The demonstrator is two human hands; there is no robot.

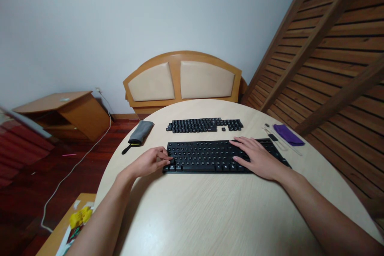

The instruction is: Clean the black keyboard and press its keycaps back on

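We're at the round table [204, 212], w/ the black kb [198, 156] lying flat across its middle, long side toward us. Most of its rows look bare, just small pale-topped posts; the near row has caps on. Behind the kb, apart from it, the loose keycaps [192, 125] sit in kb-like rows. Best we don't jog those, b/c the order prob tells us which cap belongs where.

Our R hand [258, 158] is spread over the kb's right part, fingers apart. Good as a brace, imo: steady pressure, palm light, nothing pushed sideways on the posts. Our L hand [151, 161] is at the near left corner, thumb & fingers drawn together by the end caps; can't tell if a cap is pinched b/w them. Either way we'd work straight up/down, no twist, & check the cap sits level w/ its neighbours.

Off to the sides: grey pouch [142, 132] on the left, purple cloth [288, 135] on the right. Smallest: one single cap [223, 129] just nearer us than its rows; worth minding so it doesn't roll off.

Writing: pale marks on some near-row caps, too small to read. No brand or label legible.
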